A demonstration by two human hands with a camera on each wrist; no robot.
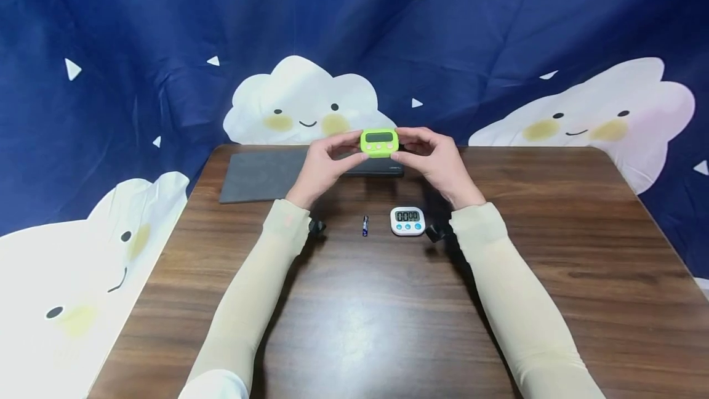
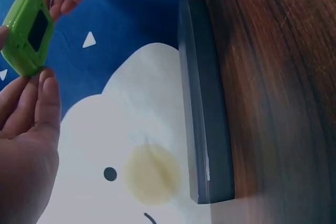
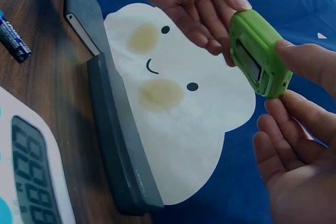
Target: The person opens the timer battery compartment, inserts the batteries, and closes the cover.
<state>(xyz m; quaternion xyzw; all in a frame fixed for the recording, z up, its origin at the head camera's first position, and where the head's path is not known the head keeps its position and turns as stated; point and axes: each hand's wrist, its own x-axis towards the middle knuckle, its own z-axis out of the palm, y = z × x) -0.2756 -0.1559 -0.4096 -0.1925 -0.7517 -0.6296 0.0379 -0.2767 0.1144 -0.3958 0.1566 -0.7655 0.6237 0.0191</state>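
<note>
A lime-green digital timer [image 1: 379, 143] is held up above the back of the table, its blank grey display and several pale buttons turned toward the head camera. My left hand [image 1: 327, 162] pinches its left end between thumb and fingers. At the opposite end, my right hand [image 1: 437, 162] grips it the same way. The wrist views show its other side, with a rectangular recess [image 3: 248, 61]. Below the hands, a white digital timer [image 1: 407, 221] with blue buttons lies on the table, its display reading zeros. Left of that lies a small blue battery [image 1: 365, 225].
Behind the hands, a dark grey flat pad [image 1: 260, 177] and a long dark box [image 2: 207, 103] lie at the back of the wooden table [image 1: 554, 251]. A blue curtain [image 1: 471, 29] with smiling white clouds hangs right behind the table's far edge.
</note>
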